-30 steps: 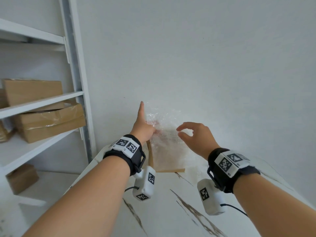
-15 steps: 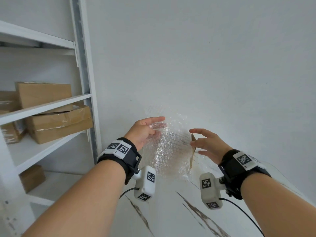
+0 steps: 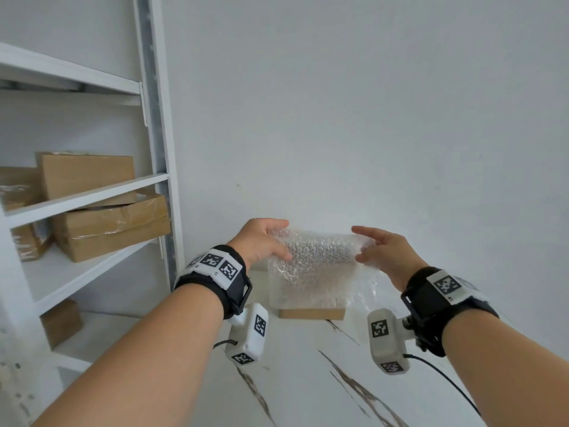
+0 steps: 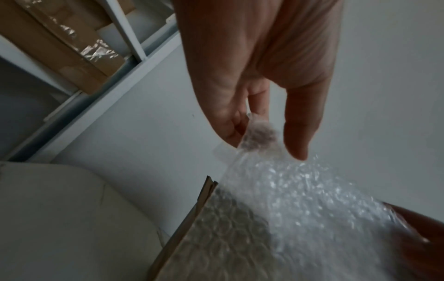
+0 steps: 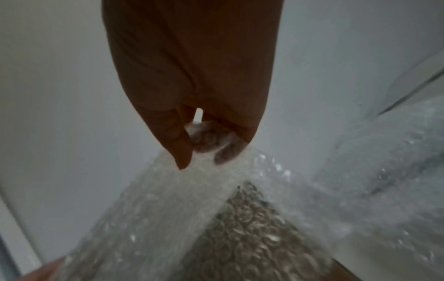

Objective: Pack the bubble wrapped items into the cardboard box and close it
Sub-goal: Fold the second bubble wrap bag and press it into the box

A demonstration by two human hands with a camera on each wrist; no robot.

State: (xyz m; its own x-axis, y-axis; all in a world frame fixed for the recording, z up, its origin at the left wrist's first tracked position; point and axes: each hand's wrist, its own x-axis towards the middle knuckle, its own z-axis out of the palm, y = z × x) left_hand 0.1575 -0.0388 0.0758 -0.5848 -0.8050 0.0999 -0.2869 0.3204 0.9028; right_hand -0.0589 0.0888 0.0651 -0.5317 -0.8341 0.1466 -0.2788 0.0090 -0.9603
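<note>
Since a second ago both hands have shifted to the top corners of the bubble wrap sheet point(image 3: 314, 266), which was draped against a tilted cardboard box point(image 3: 311, 313) and now hangs spread flat between them at centre frame. Left hand point(image 3: 261, 240) pinches the upper left corner between thumb and fingers; the left wrist view shows the thumb point(image 4: 300, 129) and fingertips closed on the plastic edge. Right hand point(image 3: 385, 251) pinches the upper right corner the same way, its fingers point(image 5: 177, 144) curled onto the film in the right wrist view. The sheet hangs down in front of the box, hiding all but a brown strip of it at the lower centre, where it rests on the table point(image 3: 308, 380).

At the left of the frame stands a white metal shelf unit point(image 3: 157, 149) holding several taped cardboard cartons point(image 3: 110, 224), with another carton point(image 3: 61, 322) low on the bottom shelf. More loose bubble wrap point(image 5: 384, 171) lies at the right in the right wrist view.

The tabletop is white with brown marble veins, set against a plain white wall point(image 3: 369, 118). Black wrist straps point(image 3: 431, 297) carry square black-and-white marker codes; no readable writing shows.
</note>
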